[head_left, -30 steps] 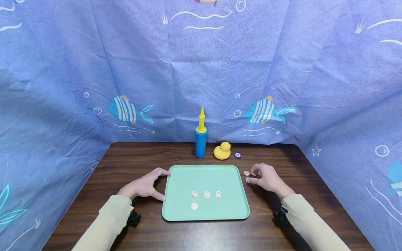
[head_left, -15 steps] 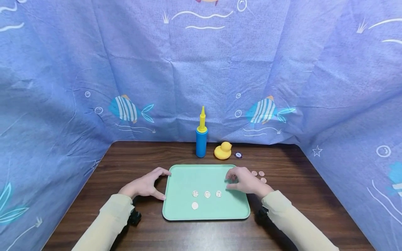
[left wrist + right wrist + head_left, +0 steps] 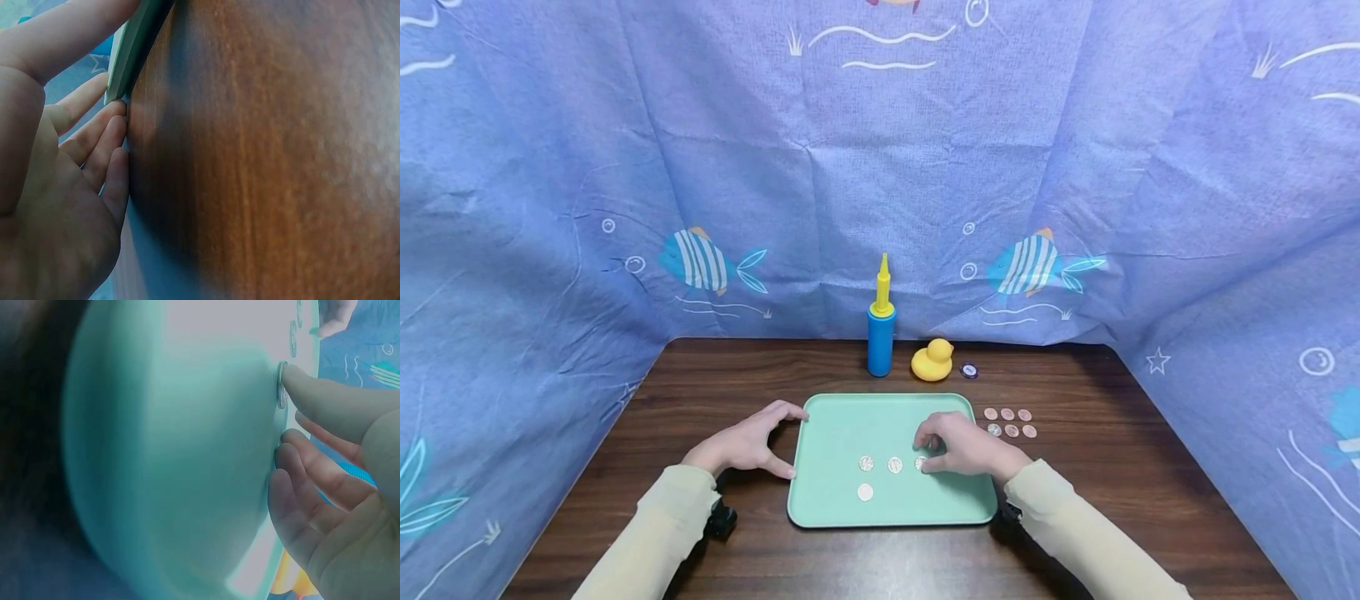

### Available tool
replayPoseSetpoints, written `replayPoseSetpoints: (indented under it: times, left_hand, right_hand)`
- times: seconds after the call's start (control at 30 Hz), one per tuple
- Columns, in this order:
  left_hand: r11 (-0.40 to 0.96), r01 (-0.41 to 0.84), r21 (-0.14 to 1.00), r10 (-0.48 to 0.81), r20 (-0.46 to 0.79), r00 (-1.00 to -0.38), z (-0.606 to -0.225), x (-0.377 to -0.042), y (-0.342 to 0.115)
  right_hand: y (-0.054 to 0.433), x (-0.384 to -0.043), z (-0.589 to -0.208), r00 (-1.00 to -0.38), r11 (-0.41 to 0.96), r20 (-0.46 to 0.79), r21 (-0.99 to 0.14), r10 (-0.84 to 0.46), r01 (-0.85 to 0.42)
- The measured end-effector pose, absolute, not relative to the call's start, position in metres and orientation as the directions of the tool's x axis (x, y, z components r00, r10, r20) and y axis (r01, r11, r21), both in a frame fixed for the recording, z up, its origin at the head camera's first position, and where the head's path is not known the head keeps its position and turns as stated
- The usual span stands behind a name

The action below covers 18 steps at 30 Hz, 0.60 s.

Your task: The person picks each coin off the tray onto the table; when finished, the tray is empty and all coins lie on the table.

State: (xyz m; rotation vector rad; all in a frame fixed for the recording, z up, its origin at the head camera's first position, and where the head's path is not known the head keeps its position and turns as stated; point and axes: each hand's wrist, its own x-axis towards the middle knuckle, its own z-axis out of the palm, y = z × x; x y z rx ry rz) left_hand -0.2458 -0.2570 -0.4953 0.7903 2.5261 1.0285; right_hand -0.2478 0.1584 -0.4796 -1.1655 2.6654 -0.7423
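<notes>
My right hand (image 3: 962, 444) is over the right part of the light green tray (image 3: 838, 425). Its thumb touches a silvery coin (image 3: 282, 387) lying flat there, while the other fingers bend loosely close by. To the left in the same row lie two more silvery coins, a middle coin (image 3: 895, 465) and a left coin (image 3: 867, 463). A plainer, paler coin (image 3: 866, 492) sits nearer the front. My left hand (image 3: 748, 439) spreads at the tray's left edge, with index finger and thumb touching the rim; the left wrist view shows its fingers (image 3: 106, 165) extended along the table.
Two short rows of coins (image 3: 1011, 431), mostly copper-coloured, lie right of the tray on the dark wood table (image 3: 737, 375). Behind the tray stand a blue and yellow hand pump (image 3: 880, 342), a yellow rubber duck (image 3: 931, 364) and a dark poker chip (image 3: 970, 370). A fish-print cloth (image 3: 880, 183) hangs behind.
My right hand has moved left from the coins on the table to the rightmost coin of the tray's row, uncovering the two rows of coins. The left hand has stayed at the rim.
</notes>
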Motion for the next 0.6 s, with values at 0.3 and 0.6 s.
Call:
replayPoseSetpoints:
  times: [0.3, 0.6]
  left_hand:
    - [0.597, 0.368, 0.713, 0.588, -0.077, -0.806, -0.497, -0.245, -0.256]
    - [0.592, 0.381, 0.71, 0.595, -0.066, -0.801, -0.498, -0.248, -0.256]
  right_hand:
    - [0.158, -0.248, -0.486, -0.675, 0.557, 0.075, -0.503, -0.734, -0.661]
    - [0.155, -0.246, -0.489, -0.634, 0.543, 0.093, -0.432, -0.768, -0.72]
